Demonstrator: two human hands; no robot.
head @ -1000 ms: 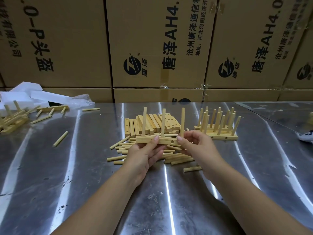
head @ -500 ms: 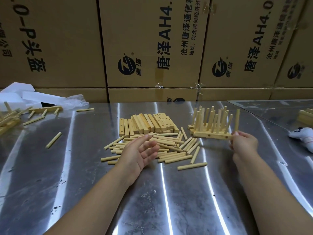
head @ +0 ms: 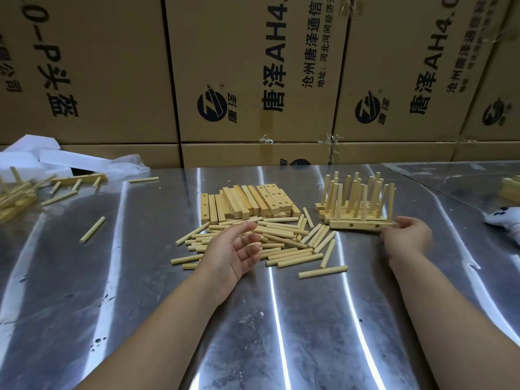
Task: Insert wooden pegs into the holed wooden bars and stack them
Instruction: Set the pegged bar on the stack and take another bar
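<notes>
The right hand (head: 408,237) reaches to the right end of the nearest pegged bar (head: 355,226), its fingers (head: 397,221) lying against the wood; whether they pinch it or only touch it cannot be told. That bar sits on the near side of a group of pegged bars (head: 351,209), whose pegs stand upright or slightly tilted.

The left hand (head: 233,249) is spread and relaxed, palm turned toward the right, and holds nothing. It hovers at the near left edge of a scatter of loose pegs (head: 284,237) lying flat on the metal table (head: 140,305). One peg (head: 323,271) lies apart on the near side of the scatter.

Just beyond the loose pegs lies a pile of holed bars (head: 244,204), side by side, with no pegs in them. Well to the left lies a lone peg (head: 92,229), and farther left another heap of pegs and bars (head: 14,197) beside white foam pieces (head: 42,161). A white object (head: 503,220) sits at the right edge. Printed cardboard boxes (head: 253,66) are stacked like a wall along the far side of the table.
</notes>
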